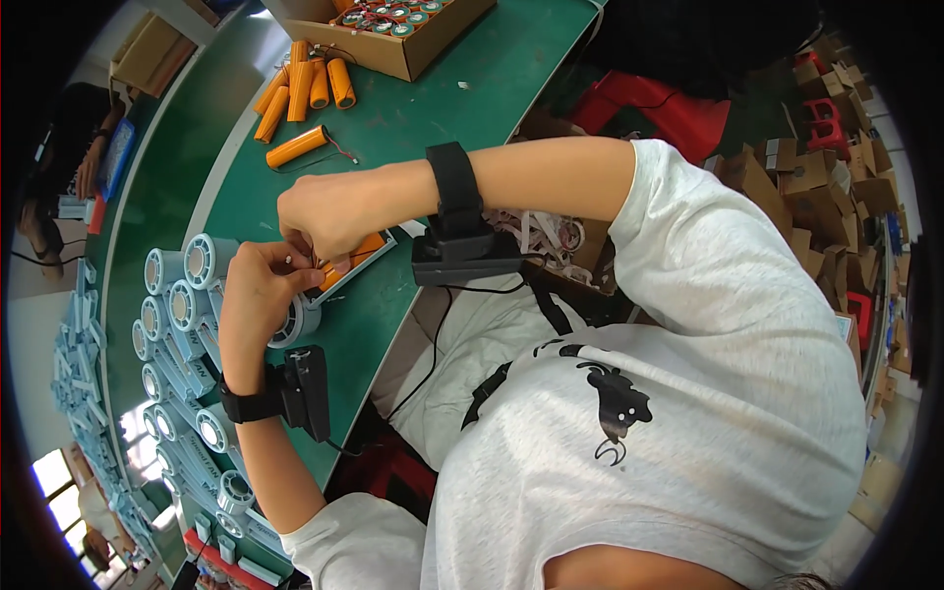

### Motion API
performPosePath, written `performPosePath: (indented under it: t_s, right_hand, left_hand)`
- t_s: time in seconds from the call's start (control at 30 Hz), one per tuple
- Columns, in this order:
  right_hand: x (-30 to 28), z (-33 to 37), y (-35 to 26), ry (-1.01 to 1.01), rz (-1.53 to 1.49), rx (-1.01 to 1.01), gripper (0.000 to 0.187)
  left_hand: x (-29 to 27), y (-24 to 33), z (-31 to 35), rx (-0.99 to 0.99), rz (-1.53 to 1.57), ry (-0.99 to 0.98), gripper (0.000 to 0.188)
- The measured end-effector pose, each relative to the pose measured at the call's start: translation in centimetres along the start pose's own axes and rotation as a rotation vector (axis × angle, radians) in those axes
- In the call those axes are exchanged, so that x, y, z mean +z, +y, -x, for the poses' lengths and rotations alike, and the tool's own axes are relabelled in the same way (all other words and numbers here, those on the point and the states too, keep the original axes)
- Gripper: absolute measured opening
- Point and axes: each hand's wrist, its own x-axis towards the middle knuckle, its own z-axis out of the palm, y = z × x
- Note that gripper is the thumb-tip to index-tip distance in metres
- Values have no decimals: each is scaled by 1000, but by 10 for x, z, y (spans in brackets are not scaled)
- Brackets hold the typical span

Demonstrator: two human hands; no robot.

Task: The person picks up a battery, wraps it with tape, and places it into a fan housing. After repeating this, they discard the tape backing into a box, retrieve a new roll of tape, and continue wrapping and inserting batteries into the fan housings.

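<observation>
My left hand (258, 290) and my right hand (329, 216) meet over a light blue fan housing (366, 264) with an orange cylindrical battery (337, 275) lying in its handle. The fingertips of both hands are pinched close together at the battery's near-left end. A tiny white piece shows by the left fingers, but what each pinch holds is hidden. The round head (295, 323) of a fan shows just below the left thumb. Beyond my right hand, a loose orange battery (297, 147) with a thin wire lies on the green table (433, 118).
Several orange batteries (300, 84) are heaped near a cardboard box (408, 59) of wired cells. Rows of light blue fans (182, 305) stand left of my left forearm. A carton of pale strips (551, 246) sits below the table edge. Another person's hand (90, 167) is at far left.
</observation>
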Motion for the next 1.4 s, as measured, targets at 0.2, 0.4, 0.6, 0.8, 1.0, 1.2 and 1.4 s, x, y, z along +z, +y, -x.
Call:
performPosePath:
  t_s: [0.2,0.4,0.6,0.8,1.0,1.2,1.4]
  right_hand:
    - [11,-7,-1,58,-72,67,25]
    - [-37,24,38,434,-292,-239,34]
    - [-13,77,27,253,147,335,30]
    - [27,60,25,507,14,70,14]
    - [16,77,30,565,-48,133,8]
    - [-36,112,4,784,-568,-251,6]
    - [-157,211,-29,1316,-198,-322,15]
  left_hand:
    - [3,-11,0,43,-81,38,17]
    - [1,-5,43,637,-441,222,30]
    - [-87,18,84,137,-197,308,40]
    - [-198,-98,-63,-4,-511,615,44]
    - [-137,-59,-108,6,-967,483,90]
    - [5,84,-18,746,-289,-19,106]
    - [144,135,-13,783,460,102,98]
